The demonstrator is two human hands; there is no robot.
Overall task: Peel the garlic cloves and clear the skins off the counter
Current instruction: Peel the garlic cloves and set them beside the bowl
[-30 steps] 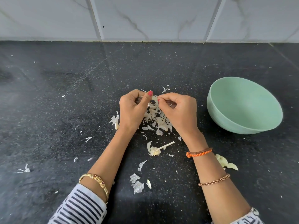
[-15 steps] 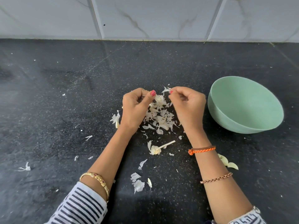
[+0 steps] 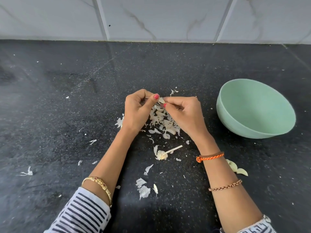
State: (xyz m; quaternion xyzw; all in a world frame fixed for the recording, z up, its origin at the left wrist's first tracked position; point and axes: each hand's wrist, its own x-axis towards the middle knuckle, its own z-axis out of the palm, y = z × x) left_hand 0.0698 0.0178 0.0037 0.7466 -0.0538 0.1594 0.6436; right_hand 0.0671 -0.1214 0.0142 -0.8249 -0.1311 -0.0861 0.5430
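Left hand [image 3: 137,110] and right hand [image 3: 183,113] meet above the counter [image 3: 50,115], fingers curled, both pinching a garlic clove [image 3: 161,100]. The clove is mostly hidden by the fingertips; only a pale, partly skinned sliver shows. Papery white skins [image 3: 164,122] are heaped beneath, partly covered by the hands. A green bowl [image 3: 255,109] stands to the right, its contents not visible.

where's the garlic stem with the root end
In the head view, the pale garlic stem with its root end lies on the black counter between the forearms, nearer than the skin pile.
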